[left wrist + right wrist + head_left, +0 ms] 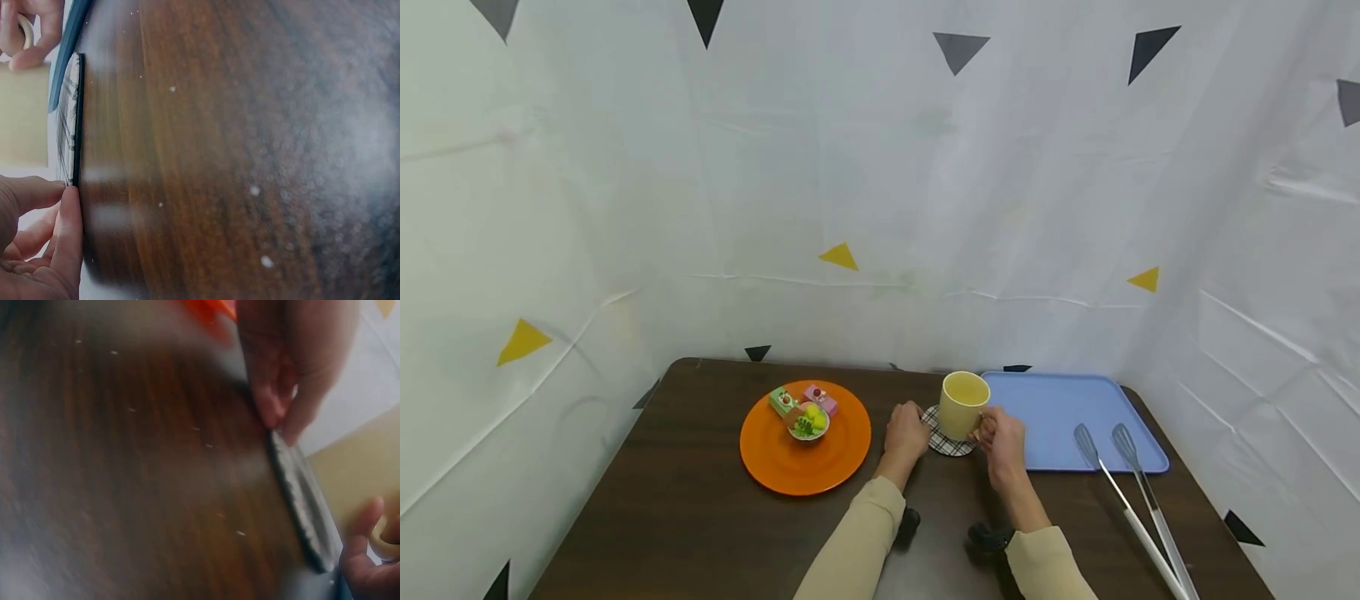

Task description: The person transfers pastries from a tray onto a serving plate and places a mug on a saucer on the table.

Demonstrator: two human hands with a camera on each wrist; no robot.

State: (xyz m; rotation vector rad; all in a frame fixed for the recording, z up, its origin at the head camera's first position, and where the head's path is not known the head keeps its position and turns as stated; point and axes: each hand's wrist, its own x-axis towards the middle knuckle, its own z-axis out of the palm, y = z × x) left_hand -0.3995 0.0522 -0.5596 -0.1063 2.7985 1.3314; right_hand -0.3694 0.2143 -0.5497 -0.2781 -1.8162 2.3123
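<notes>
A pale yellow mug is upright at the back middle of the table, over a round checked coaster. My right hand grips the mug by its handle, on the right side. From the left, my left hand pinches the coaster's edge between thumb and fingers, as the left wrist view shows with the coaster seen edge-on. In the right wrist view the mug seems slightly above the coaster; whether they touch I cannot tell.
Left of my hands lies an orange plate with a small bowl of food and two small boxes, one green, one pink. A blue tray sits at right, with long metal tongs partly over it. A white curtain hangs behind.
</notes>
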